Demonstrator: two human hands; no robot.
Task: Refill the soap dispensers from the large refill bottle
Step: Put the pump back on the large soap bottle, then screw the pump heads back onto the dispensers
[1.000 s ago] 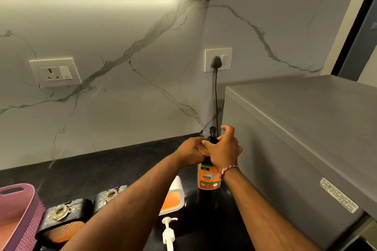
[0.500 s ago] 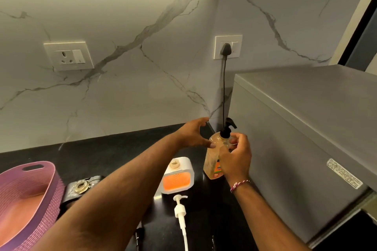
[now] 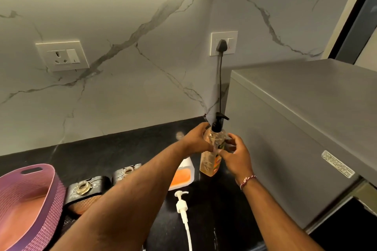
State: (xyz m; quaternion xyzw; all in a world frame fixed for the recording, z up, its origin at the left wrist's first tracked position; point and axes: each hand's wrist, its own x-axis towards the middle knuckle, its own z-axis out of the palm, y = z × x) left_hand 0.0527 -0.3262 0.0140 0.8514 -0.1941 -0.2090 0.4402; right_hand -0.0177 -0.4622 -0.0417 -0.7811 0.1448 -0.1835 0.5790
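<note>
Whereas a second ago both of my hands were piled on top of the black pump (image 3: 217, 124), they have now slid down onto the body of the clear pump bottle (image 3: 210, 163), and the pump head stands bare above them. My left hand (image 3: 196, 138) has its fingers curled round the bottle's shoulder just under the collar, clamped on it. My right hand (image 3: 236, 153) curls its fingertips and thumb against the front of the bottle around the label, so it grips too rather than lying flat. The pump looks to be seated on the neck as before, so I judge nothing can be poured yet and the cap still has to come off. The bottle is at the far right of the dark counter (image 3: 122, 149), just beside the grey appliance (image 3: 295, 128), with the white dispenser (image 3: 182, 177) close on its left. That dispenser's white pump (image 3: 181, 204) lies loose on the counter nearer to me, so it seems ready to take soap. The bottle has gone from upright to a slight lean: its long axis runs nearly vertical, base low and near, top tipped a little to the right and away. Whether the base touches the counter I cannot tell. The pump's nozzle points right, towards the appliance.
</note>
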